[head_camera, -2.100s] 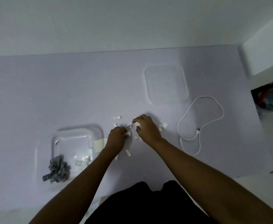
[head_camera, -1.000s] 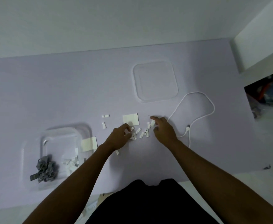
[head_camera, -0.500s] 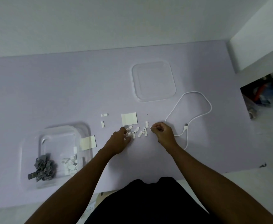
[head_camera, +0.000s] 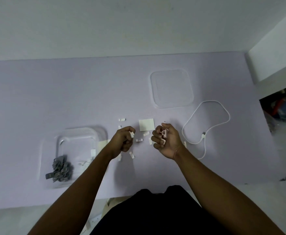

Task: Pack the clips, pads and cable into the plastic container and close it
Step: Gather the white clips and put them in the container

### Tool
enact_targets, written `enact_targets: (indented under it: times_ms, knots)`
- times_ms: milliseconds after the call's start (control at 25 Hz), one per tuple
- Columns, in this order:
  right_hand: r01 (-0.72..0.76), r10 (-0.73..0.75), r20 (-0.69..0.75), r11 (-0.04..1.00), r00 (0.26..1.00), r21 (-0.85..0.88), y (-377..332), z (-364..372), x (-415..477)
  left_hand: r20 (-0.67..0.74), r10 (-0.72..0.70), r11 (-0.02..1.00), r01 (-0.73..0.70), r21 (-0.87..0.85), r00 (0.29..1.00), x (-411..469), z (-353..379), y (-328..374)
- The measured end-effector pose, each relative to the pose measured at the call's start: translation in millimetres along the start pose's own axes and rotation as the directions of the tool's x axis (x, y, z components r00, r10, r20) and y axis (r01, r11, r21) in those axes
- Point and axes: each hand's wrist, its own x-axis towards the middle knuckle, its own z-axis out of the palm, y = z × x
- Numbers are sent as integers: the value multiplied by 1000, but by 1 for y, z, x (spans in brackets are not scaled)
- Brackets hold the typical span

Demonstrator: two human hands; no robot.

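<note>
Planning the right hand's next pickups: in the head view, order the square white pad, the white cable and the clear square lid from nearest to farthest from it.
From the right hand:
1. Square white pad, just to its left.
2. White cable, to its right.
3. Clear square lid, farther up the table.

Bare forearms, no sleeves; black garment (head_camera: 152, 212) at bottom centre.

A flat lilac table top (head_camera: 54, 99) is bounded at its far edge by a plain white wall (head_camera: 122, 22). Dark, blurred clutter (head_camera: 279, 106) is seen beyond its right edge.
</note>
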Motion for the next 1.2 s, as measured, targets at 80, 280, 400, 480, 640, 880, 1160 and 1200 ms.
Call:
enact_targets:
  times_ms: [80, 280, 400, 480, 640, 880, 1160, 1200]
  knots:
    - [8, -10, -29, 996, 1000, -87, 10, 18, 4, 64, 21, 988, -12, -151, 998, -19, -23, 5]
    - [31, -47, -101, 987, 994, -158, 46, 61, 20, 179, 57, 943, 6, -332, 982, -71, -75, 4]
    - [32, -54, -107, 980, 993, -198, 74, 93, 32, 145, 73, 926, -13, -378, 987, -90, -106, -3]
    - [13, -40, -115, 973, 993, -230, 93, 114, 39, 41, 11, 937, 4, -349, 999, -97, -126, -10]
    - [-58, 19, -89, 884, 996, -464, 126, 155, 48, -163, -62, 932, -1, -362, 985, -109, -160, -26]
    - [50, -16, 48, 247, 999, -968, 185, 196, 71, -416, -156, 877, -68, -476, 896, -124, -218, -59]
    - [168, 173, 79, -598, 982, -784, 223, 178, 103, -467, -171, 946, 11, -325, 868, -130, -235, -75]
    - [170, 196, 56, -639, 979, -750, 226, 176, 103, -475, -167, 952, 16, -307, 864, -128, -234, -77]
